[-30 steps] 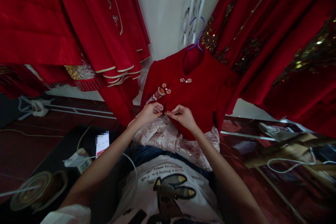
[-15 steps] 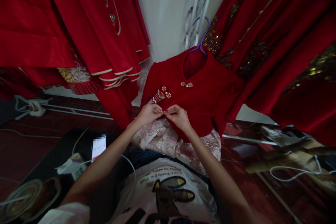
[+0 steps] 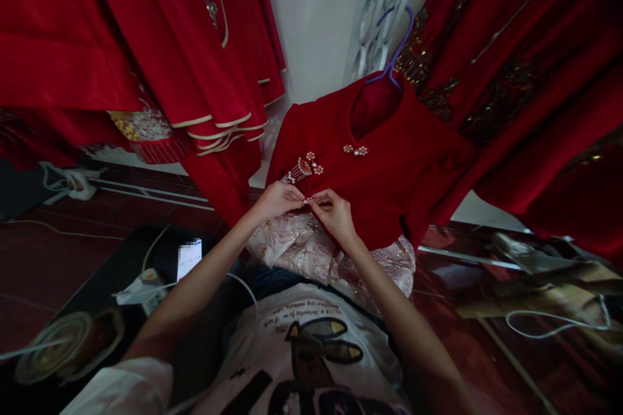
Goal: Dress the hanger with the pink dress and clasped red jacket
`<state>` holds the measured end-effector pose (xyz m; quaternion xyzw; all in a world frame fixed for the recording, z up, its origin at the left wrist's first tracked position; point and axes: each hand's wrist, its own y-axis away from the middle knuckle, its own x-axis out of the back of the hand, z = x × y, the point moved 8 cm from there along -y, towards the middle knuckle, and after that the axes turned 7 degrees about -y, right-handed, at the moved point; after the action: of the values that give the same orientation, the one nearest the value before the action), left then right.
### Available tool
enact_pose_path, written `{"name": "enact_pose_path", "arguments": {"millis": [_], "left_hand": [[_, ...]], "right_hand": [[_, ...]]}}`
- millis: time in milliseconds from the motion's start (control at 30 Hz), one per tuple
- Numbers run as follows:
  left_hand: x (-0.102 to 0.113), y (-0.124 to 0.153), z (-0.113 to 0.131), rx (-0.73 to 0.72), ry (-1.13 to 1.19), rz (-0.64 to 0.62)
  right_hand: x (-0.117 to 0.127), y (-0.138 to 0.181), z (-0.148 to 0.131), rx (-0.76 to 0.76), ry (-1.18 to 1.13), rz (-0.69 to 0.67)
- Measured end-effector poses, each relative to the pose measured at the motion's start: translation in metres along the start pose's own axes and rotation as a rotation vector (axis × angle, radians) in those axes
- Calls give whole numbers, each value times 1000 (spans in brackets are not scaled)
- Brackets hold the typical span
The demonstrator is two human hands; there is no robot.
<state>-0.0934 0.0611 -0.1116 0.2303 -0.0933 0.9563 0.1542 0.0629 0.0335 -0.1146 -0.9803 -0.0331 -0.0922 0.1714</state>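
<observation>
Jacket of plain deep-red cloth [image 3: 379, 194], on a thin purple plastic hanger [image 3: 390, 69], slopes down toward the wearer's lap, its lower front resting over a pale pink brocade cloth with a metallic sheen [image 3: 292, 240]. Both hands work at its lower front edge: the left hand [image 3: 281, 200] and the right hand [image 3: 335, 213] nearly meet, thumb and forefinger of each pinching a tiny pearl-beaded fastener [image 3: 308, 201] — its finer parts are hidden by the fingers. Just above the left hand sits a beaded fan-shaped ornament with pearl tassels [image 3: 299, 172]; a matching floral bead clasp [image 3: 355, 150] lies below the neckline. Red garments with cream piping [image 3: 160, 32] hang to the left, gold-sequinned red garments [image 3: 487, 104] to the right. On the black desk [image 3: 114, 266] beside the left forearm are a lit phone [image 3: 189, 259], a white power strip [image 3: 153, 298] and a clear round plastic cup [image 3: 53, 345].
</observation>
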Motion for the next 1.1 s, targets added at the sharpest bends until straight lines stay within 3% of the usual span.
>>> {"name": "enact_pose_path", "arguments": {"millis": [100,267,400,600,933,1100], "left_hand": [[11,3,7,-13,-20,-19],[43,7,19,-48,-117,92],[29,8,21,-106,-210,50],[-1,6,15,-117,-349,6],[-11,4,20,-77,-485,-35],[-10,1,23,-126,-453,-39]], "right_hand": [[3,2,-6,-21,33,-122],[31,9,-33,-26,38,-240],[44,13,-49,-78,-60,-294],[37,15,-46,-166,-180,-366],[33,9,-8,-222,-31,-340],[29,7,3,-120,5,-260]]}}
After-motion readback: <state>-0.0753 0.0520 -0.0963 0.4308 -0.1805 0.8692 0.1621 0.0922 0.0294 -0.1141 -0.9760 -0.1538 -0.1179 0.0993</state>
